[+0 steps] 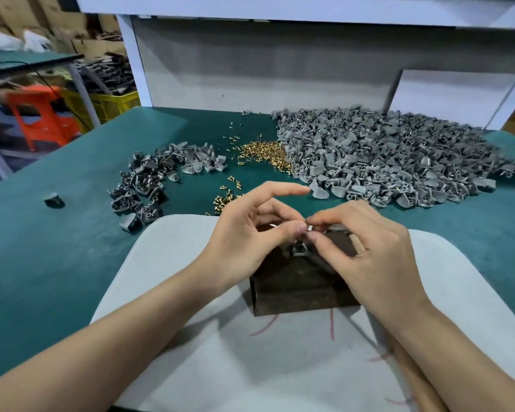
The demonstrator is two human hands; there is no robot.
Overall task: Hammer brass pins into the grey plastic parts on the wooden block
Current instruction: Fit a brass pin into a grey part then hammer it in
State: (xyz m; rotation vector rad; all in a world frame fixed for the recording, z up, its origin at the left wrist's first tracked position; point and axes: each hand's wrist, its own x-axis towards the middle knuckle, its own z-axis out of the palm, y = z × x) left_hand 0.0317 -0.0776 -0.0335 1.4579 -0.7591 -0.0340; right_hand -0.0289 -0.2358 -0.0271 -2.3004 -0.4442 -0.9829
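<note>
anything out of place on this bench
One grey plastic part lies alone near the left edge of the green mat, apart from both piles. Loose brass pins are scattered beyond their heap.

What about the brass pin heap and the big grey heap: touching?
Touching. The head view shows the brass pin heap butting against the left edge of the big grey heap.

This is a small factory or workshop assembly station. Behind the wooden block [298, 283], the green-matted surface [57, 248] carries a huge heap of identical grey plastic parts [399, 162]. A smaller pile [149, 179] lies behind and left of the block, with loose brass pins [265, 154] spilled between the two. Far behind the block to the left stand a yellow crate [110, 105], an orange plastic stool [42, 117] and stacked cardboard boxes [81, 31].
</note>
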